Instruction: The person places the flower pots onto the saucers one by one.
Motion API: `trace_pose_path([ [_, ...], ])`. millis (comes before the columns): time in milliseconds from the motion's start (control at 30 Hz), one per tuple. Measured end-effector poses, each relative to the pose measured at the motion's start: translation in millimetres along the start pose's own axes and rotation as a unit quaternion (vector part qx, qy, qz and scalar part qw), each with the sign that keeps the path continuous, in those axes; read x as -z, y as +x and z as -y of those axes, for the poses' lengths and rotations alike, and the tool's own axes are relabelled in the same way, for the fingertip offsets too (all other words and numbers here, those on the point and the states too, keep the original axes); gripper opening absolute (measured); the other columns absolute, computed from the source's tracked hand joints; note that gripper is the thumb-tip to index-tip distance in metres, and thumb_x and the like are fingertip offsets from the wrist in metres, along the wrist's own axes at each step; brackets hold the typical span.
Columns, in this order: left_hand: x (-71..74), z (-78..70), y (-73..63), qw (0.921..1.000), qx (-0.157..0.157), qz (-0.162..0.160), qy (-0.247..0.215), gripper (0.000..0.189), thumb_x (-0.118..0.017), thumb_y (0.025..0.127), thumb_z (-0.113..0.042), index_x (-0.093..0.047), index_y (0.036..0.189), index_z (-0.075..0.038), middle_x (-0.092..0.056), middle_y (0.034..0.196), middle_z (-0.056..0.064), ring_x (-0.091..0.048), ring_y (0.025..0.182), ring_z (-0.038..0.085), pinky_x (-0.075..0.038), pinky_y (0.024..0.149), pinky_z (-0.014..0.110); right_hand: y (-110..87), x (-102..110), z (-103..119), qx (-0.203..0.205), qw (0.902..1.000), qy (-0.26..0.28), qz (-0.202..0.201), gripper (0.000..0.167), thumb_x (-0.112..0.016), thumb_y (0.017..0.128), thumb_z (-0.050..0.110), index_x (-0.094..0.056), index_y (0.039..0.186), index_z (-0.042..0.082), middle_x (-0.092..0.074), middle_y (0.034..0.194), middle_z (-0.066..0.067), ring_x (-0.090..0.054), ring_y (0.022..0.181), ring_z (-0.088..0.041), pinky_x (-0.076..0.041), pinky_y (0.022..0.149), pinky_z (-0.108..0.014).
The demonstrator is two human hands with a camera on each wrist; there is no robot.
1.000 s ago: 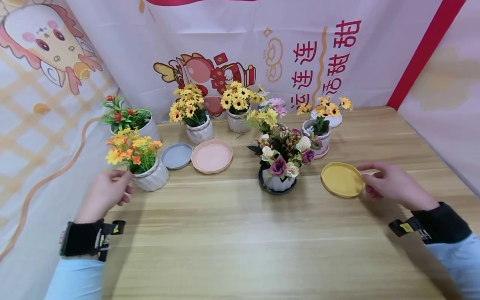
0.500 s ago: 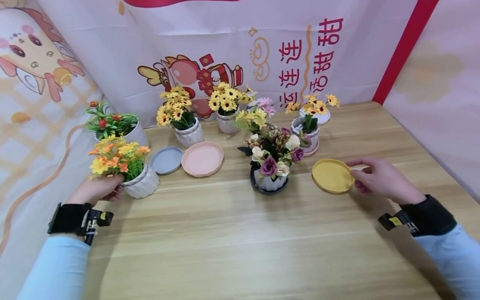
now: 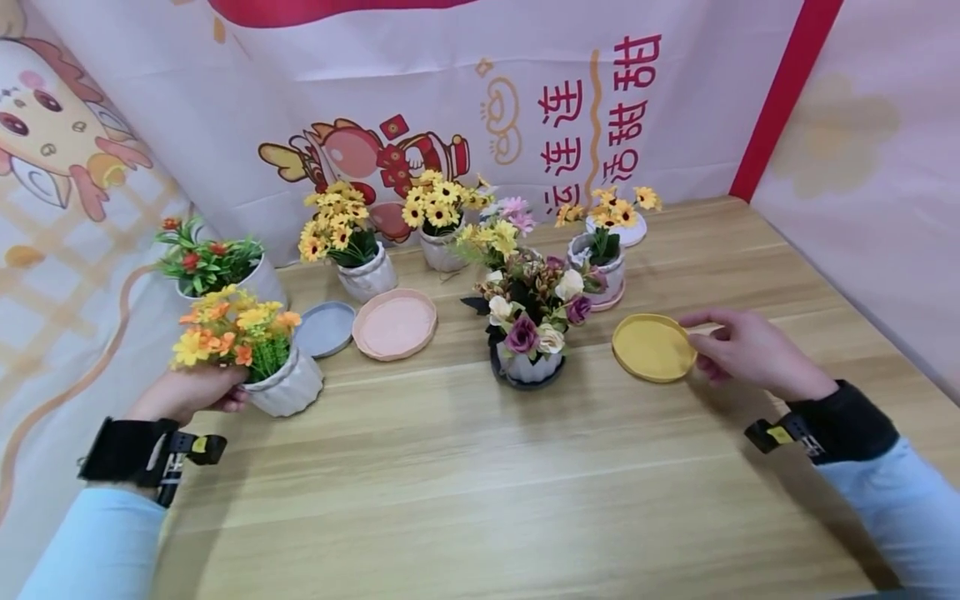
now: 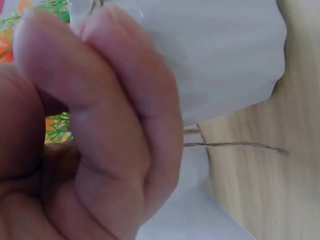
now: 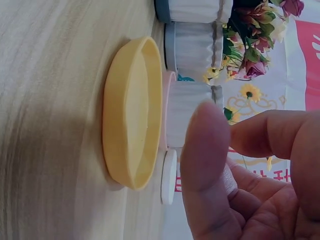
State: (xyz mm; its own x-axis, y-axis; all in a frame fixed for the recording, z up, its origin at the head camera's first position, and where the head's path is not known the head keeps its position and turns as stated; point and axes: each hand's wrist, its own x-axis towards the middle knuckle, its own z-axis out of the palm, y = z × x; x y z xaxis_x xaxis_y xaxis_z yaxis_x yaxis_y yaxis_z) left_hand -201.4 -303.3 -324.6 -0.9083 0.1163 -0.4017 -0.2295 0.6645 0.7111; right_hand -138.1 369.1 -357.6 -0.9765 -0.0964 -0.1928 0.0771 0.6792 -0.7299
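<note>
My left hand (image 3: 187, 390) grips the rim of a white ridged flowerpot (image 3: 287, 385) with yellow and orange flowers. In the left wrist view, curled fingers (image 4: 112, 115) cover part of the pot's wall (image 4: 225, 55), and a brown twine end hangs beside them. The pot stands at the left, in front of a pot with red flowers (image 3: 213, 262). My right hand (image 3: 757, 354) is beside a round yellow saucer (image 3: 654, 348), fingertips close to its right rim. The right wrist view shows the thumb (image 5: 205, 150) and index finger apart with nothing between them; the saucer lies flat.
Blue-grey (image 3: 324, 330) and pink saucers (image 3: 394, 325) lie right of the held pot. A pot with purple and white roses (image 3: 529, 364) stands mid-table on a dark saucer. Several yellow-flowered pots stand behind, near the printed cloth (image 3: 525, 50). A white saucer (image 3: 630, 229) lies far right.
My left hand has come in to the flowerpot and taken hold of its rim; the pot has shifted slightly nearer and rightward. The view has turned. The right hand stays beside the yellow saucer.
</note>
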Motion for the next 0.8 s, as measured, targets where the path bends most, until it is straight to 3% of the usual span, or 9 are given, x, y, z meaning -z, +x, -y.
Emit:
trace_pose_path([
  [100,-4.8,-18.3,-9.0,0.9999,-0.013,0.0,0.004,0.027,-0.038,0.099,-0.008,-0.042,0.118,0.012,-0.061,0.069,0.002,-0.062,0.057,0.01,-0.058,0.057,0.028,0.9,2,2,0.0,1.0,-0.002,-0.003,0.039,-0.054,0.102,0.018,-0.051,0.136,-0.001,-0.065,0.08,-0.012,-0.063,0.069,-0.024,-0.058,0.06,-0.033],
  [167,-7.9,-38.2,-15.1,0.9996,-0.026,0.001,0.014,0.029,-0.039,0.099,-0.008,-0.041,0.121,0.012,-0.06,0.069,0.004,-0.062,0.057,0.012,-0.058,0.056,0.03,1.5,3,4,-0.001,1.0,0.001,-0.004,0.039,-0.054,0.103,0.019,-0.051,0.136,-0.001,-0.065,0.081,-0.013,-0.064,0.07,-0.025,-0.059,0.062,-0.033],
  [300,-15.0,-88.7,-25.3,0.997,-0.069,0.004,0.035,0.032,-0.04,0.096,-0.001,-0.038,0.126,0.011,-0.06,0.07,0.008,-0.06,0.056,0.017,-0.058,0.054,0.034,2.0,8,10,0.006,0.9998,0.019,-0.008,0.039,-0.053,0.104,0.02,-0.053,0.134,-0.003,-0.064,0.084,-0.014,-0.064,0.071,-0.025,-0.06,0.064,-0.033],
  [400,-21.9,-131.0,-27.3,0.9918,-0.113,0.01,0.06,0.025,-0.042,0.098,0.0,-0.041,0.122,0.008,-0.06,0.072,0.012,-0.059,0.056,0.021,-0.057,0.053,0.036,1.8,12,18,0.017,0.9992,0.033,-0.015,0.038,-0.052,0.104,0.019,-0.054,0.133,-0.005,-0.064,0.085,-0.015,-0.064,0.071,-0.023,-0.06,0.064,-0.032],
  [500,-32.2,-176.6,-25.3,0.9872,-0.141,0.026,0.07,0.02,-0.043,0.103,-0.006,-0.044,0.122,0.001,-0.06,0.077,0.014,-0.058,0.058,0.023,-0.057,0.053,0.038,2.1,17,26,0.022,0.9987,0.041,-0.022,0.038,-0.051,0.104,0.019,-0.054,0.132,-0.006,-0.064,0.088,-0.017,-0.064,0.072,-0.021,-0.06,0.065,-0.031],
  [600,-45.7,-219.5,-19.9,0.9855,-0.154,0.055,0.048,0.025,-0.044,0.102,-0.004,-0.042,0.127,-0.002,-0.059,0.081,0.014,-0.058,0.059,0.022,-0.057,0.054,0.036,2.4,21,35,0.025,0.9986,0.038,-0.028,0.039,-0.052,0.104,0.02,-0.054,0.133,-0.006,-0.065,0.089,-0.017,-0.064,0.073,-0.02,-0.06,0.066,-0.03],
  [800,-78.2,-292.1,-6.5,0.9762,-0.197,0.086,0.03,0.034,-0.041,0.1,0.002,-0.041,0.133,-0.002,-0.058,0.091,0.016,-0.058,0.058,0.018,-0.058,0.056,0.033,2.6,33,51,0.038,0.9975,0.04,-0.044,0.038,-0.053,0.103,0.019,-0.056,0.132,-0.007,-0.066,0.086,-0.014,-0.065,0.073,-0.022,-0.06,0.065,-0.03],
])
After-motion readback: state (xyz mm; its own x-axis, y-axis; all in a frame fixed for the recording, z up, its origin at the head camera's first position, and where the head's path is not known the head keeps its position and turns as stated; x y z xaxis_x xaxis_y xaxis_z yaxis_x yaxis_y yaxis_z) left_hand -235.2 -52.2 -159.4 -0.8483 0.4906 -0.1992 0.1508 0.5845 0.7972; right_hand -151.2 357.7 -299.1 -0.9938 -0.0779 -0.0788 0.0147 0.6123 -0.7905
